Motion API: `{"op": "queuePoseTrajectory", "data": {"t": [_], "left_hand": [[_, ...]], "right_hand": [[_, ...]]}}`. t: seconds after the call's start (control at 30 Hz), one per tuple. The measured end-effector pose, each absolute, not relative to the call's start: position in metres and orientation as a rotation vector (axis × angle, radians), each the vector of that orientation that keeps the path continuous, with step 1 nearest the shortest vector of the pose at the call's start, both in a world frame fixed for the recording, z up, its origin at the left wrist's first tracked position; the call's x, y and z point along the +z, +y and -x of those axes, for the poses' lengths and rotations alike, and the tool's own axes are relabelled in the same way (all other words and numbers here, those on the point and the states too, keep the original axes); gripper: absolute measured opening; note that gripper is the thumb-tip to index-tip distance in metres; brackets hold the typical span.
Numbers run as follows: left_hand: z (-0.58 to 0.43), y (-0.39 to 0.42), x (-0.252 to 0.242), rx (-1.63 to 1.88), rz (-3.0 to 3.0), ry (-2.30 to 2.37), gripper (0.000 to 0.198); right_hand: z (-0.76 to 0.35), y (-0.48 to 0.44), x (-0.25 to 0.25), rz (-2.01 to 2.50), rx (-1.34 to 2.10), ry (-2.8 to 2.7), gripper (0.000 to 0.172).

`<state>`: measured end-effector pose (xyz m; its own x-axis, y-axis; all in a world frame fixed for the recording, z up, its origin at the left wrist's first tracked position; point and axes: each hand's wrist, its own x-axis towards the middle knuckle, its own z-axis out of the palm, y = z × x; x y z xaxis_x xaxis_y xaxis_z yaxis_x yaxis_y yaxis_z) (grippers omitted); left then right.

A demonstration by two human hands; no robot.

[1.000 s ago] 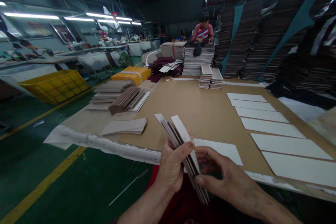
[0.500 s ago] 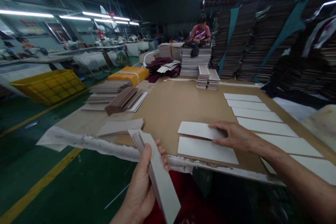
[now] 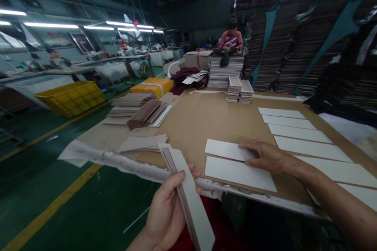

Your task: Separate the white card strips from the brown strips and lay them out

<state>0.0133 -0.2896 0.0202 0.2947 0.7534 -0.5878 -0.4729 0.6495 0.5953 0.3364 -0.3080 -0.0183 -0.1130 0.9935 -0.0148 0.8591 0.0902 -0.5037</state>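
My left hand (image 3: 173, 200) is closed around a small stack of pale cardboard strips (image 3: 190, 192), tilted over the table's front edge with the thumb on top. My right hand (image 3: 263, 156) is at the right end of a white cardboard strip (image 3: 222, 149), fingers at its far edge and thumb at its near edge. That strip lies on the brown table top (image 3: 203, 115). Just in front of it lies another white strip (image 3: 238, 173), close under the thumb. To the right, a column of several white strips (image 3: 297, 133) lies flat, partly covered by my right forearm.
Loose cardboard pieces (image 3: 143, 143) and a fanned brown stack (image 3: 145, 114) lie at the left. Two short stacks (image 3: 234, 90) stand at the back, before a tall white pile (image 3: 225, 71). A person (image 3: 231, 39) is behind it. A yellow crate (image 3: 70, 98) stands on the floor.
The strip at my right hand has come down from slightly raised to flat, behind the nearer strip. My left hand still grips its stack. The view has shifted a little left.
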Motion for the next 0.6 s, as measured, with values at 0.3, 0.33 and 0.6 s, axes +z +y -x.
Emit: {"op": "queuePoseTrajectory", "data": {"t": [0.3,0.33,0.6], "left_hand": [[-0.024,-0.282,0.022,0.812,-0.324,0.810,0.028],[-0.026,-0.281,0.021,0.783,-0.327,0.797,0.029],[-0.056,-0.282,0.009,0.934,-0.465,0.626,0.050]], "right_hand": [[-0.332,-0.312,-0.025,1.882,0.429,-1.928,0.050],[-0.320,-0.315,-0.017,1.863,0.445,-1.861,0.051],[-0.213,-0.348,0.032,1.410,1.130,-1.571,0.043]]}}
